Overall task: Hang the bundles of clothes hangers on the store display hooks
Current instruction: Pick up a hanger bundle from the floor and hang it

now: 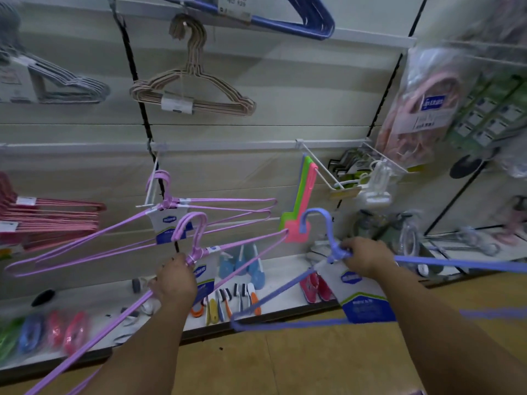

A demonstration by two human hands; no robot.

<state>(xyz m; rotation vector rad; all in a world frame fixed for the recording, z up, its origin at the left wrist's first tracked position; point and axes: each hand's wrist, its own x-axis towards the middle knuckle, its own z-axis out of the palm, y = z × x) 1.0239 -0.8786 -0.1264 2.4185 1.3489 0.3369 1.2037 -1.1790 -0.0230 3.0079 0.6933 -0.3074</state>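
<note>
Purple bundle in hand: my left hand [174,280] grips a purple hanger bundle [196,246] at the neck just under its hooks, fingers curled round it; the long arms trail down and left past my forearm.
Blue bundle: my right hand [368,256] holds a blue hanger bundle [330,240] at its neck, fingers closed round it, hook tips pointing up and left, the white and blue label card [362,297] hanging below the hand.
Already hung: I see a second purple bundle [168,201] on a white display hook [151,189], just above and behind the one in my left hand; the two sets of purple arms cross.
In the way: pink and green flat plastic pieces [305,195] hang between the two hands' bundles; a white wire hook [322,169] to their right carries small packaged goods.
Around: pink hangers [51,218] at far left, a beige bundle [194,92] above, a blue one [302,21] at the top edge, grey hangers [62,86] at upper left.
Shelf below: a white shelf [279,272] holds brushes [228,303] and coloured items; I cannot tell what most of them are through the blur.
</note>
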